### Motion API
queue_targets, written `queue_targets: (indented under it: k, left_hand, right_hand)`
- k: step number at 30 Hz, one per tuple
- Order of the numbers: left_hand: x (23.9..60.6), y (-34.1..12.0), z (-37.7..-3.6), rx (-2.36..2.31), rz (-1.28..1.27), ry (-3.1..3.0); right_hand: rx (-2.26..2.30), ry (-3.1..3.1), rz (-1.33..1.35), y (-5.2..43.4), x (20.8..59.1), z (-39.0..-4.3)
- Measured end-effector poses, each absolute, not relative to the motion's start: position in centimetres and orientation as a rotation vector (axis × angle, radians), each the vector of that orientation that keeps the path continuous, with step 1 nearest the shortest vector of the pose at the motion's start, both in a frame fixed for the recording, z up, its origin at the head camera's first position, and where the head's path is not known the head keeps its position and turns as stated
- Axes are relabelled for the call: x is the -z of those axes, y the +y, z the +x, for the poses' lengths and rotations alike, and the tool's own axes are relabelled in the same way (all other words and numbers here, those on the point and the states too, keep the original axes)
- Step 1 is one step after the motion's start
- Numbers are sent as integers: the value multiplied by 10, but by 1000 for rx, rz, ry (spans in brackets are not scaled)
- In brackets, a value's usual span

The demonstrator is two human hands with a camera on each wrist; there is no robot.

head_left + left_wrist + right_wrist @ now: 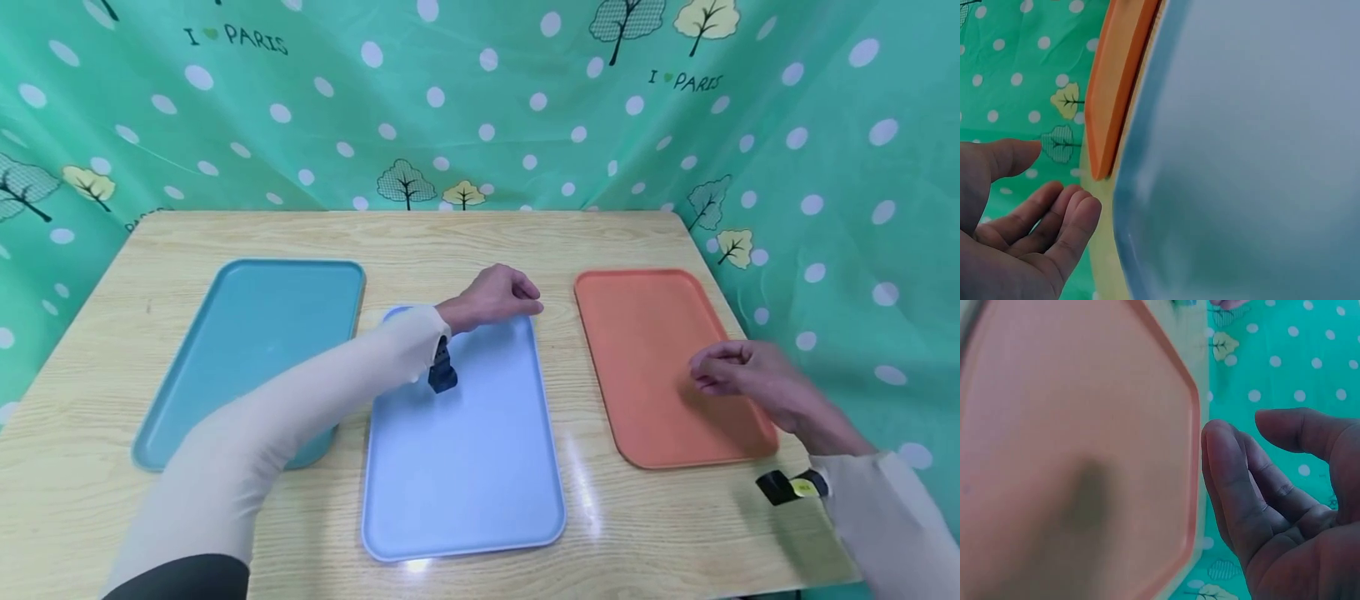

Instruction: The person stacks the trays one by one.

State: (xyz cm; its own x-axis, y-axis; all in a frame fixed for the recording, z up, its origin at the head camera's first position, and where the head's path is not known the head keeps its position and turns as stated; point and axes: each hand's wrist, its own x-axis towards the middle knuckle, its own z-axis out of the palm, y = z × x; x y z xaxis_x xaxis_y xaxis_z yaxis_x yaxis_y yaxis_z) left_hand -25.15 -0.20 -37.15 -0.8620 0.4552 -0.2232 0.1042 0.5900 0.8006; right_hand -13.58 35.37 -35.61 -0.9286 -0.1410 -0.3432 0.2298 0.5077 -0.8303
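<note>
My left hand (498, 295) hovers over the far edge of the light blue tray (465, 467), its fingers loosely bent. The left wrist view shows a gap between the thumb and the fingers (1072, 225), with nothing held there. Over the right side of the orange tray (637, 358) is my right hand (746, 375), casting a shadow on the tray. Its fingers (1229, 469) curve loosely with the thumb apart, and they hold nothing. Both trays are flat, with low raised rims and rounded corners.
A teal tray (281, 308) lies at the left of the wooden table (465, 242), partly hidden by my left sleeve (300, 400). A green dotted cloth (480, 100) hangs behind the table and along its sides. Dark straps with small blocks are on both wrists.
</note>
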Motion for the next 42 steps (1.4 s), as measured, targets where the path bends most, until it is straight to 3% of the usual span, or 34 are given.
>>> queue_targets:
  k: [27, 42]
  left_hand:
    - [371, 43, -250, -1146, 370, 2248]
    - [382, 66, -249, -1123, 263, 2252]
  right_hand:
    - [1351, 2552, 141, 382, 355, -149]
    - [1126, 2629, 319, 415, 369, -153]
